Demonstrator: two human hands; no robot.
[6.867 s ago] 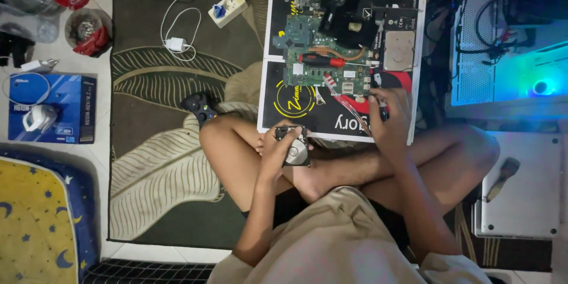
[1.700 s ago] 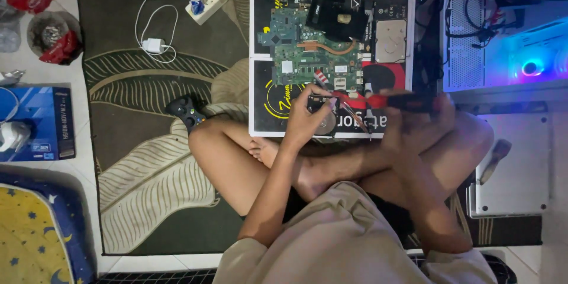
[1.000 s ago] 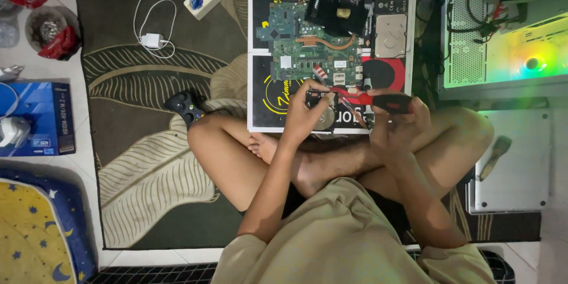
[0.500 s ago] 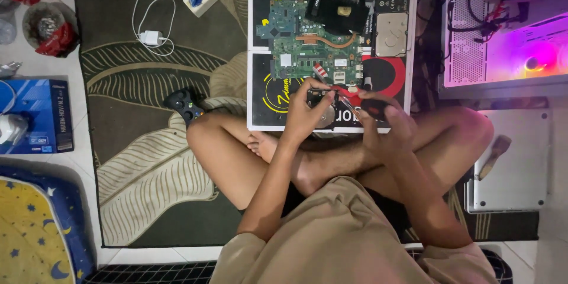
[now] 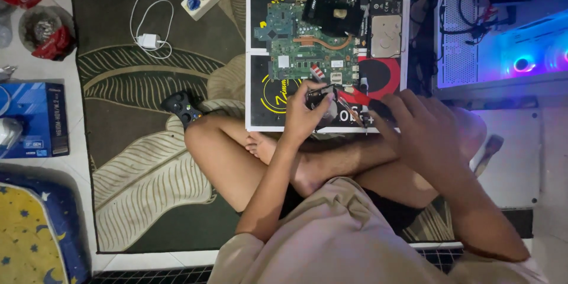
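Screwdriver sits gripped in the right hand; the left hand pinches a small part. Best kept steady and upright over the mat.

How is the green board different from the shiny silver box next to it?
The green circuit board is wide and crowded with small parts, with a copper pipe across it; the silver drive is smaller, with a plain, smooth top. The board lies left of the drive. The person's left hand and right hand work just below the board, farther from the drive. Both lie flat on the black mat.
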